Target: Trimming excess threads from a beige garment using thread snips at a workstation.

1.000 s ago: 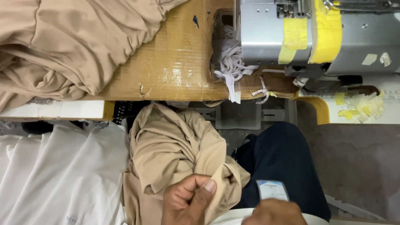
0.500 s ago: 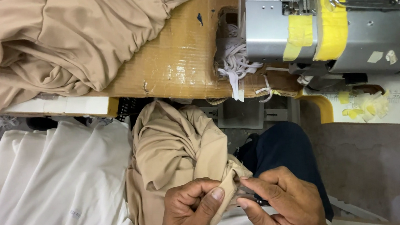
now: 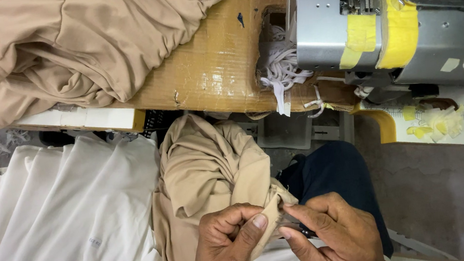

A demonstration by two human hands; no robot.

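Your left hand (image 3: 228,241) has a tight thumb-and-forefinger grip on a folded edge of the tan garment (image 3: 213,175), near bottom centre, over your lap. Your right hand (image 3: 333,234) pinches the same edge from the right, fingers narrow; a small dark tool seems tucked under them — can't tell what it is. Both hands hold the edge taut and raised, likely so the seam sits flat between them for close work. The rest of the garment hangs bunched down from the desk edge to your knees, resting against your dark blue trouser leg (image 3: 332,172).

Far left, more tan fabric (image 3: 76,46) is heaped on the cardboard-covered desk (image 3: 217,69), within reach. White garments (image 3: 53,221) are stacked near left, kept apart from the tan.

Far right, a grey sewing machine (image 3: 449,30) — two yellow tape bands (image 3: 397,18) wrapped round its arm, small pale sticker scraps on the right side. White thread waste (image 3: 283,69) hangs from a cut-out in the desk. A ruler strip with a yellow scrap (image 3: 435,122) lies right of the machine base. A small purple label edge shows far left, too cropped to make out.
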